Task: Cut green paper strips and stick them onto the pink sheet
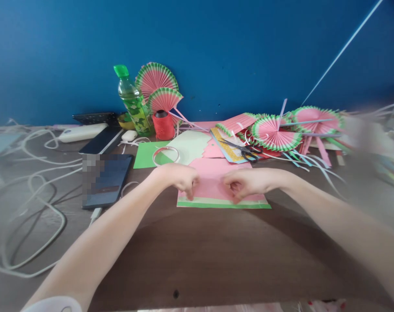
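A pink paper sheet (213,175) with a pale band and a green strip (223,204) along its near edge lies flat on the desk. Over its left part is my left hand (184,178), fingers curled and fingertips pointing down close to the pale band. My right hand (247,183) is over the right part, its fingers bent into a closed curl, with the tips at the pale and green edge. Blur hides whether either hand pinches anything. Behind the sheet lie a roll of tape (166,157), a pale green sheet (188,145) and black scissors (247,151).
Folded watermelon-patterned paper fans (276,134) pile up at the back right. A green bottle (135,104) and a red thread spool (163,125) stand near the blue wall. To the left are a tablet-like device (110,182), a phone (101,141) and looped white cables (58,212).
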Motion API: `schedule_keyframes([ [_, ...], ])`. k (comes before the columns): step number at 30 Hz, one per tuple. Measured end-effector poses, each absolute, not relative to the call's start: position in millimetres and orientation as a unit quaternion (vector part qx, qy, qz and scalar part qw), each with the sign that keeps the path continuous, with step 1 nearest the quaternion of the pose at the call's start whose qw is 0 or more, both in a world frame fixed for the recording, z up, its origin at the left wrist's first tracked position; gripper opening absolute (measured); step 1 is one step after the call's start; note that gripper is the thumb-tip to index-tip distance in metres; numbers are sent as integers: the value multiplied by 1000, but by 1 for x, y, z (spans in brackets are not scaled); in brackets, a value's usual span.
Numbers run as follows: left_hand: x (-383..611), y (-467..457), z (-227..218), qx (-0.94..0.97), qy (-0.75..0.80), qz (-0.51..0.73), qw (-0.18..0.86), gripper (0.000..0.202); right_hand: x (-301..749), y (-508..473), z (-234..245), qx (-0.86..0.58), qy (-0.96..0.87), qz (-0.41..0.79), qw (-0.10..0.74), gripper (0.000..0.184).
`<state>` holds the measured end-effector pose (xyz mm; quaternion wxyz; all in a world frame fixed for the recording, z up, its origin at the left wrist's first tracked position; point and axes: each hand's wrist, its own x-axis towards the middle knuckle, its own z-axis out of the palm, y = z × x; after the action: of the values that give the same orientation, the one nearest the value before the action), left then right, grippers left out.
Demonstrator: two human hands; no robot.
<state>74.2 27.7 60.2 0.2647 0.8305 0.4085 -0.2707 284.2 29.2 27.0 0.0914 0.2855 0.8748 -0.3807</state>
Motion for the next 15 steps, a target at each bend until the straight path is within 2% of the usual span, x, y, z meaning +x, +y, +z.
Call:
schedule_keyframes([
  [9, 71, 29, 56, 816, 428, -264, 285, 19, 286, 30, 27, 278, 871, -395, 87, 16],
  [15, 70, 27, 60, 816, 428, -270, 280, 17, 284, 29, 30, 286, 867, -396, 97, 25],
])
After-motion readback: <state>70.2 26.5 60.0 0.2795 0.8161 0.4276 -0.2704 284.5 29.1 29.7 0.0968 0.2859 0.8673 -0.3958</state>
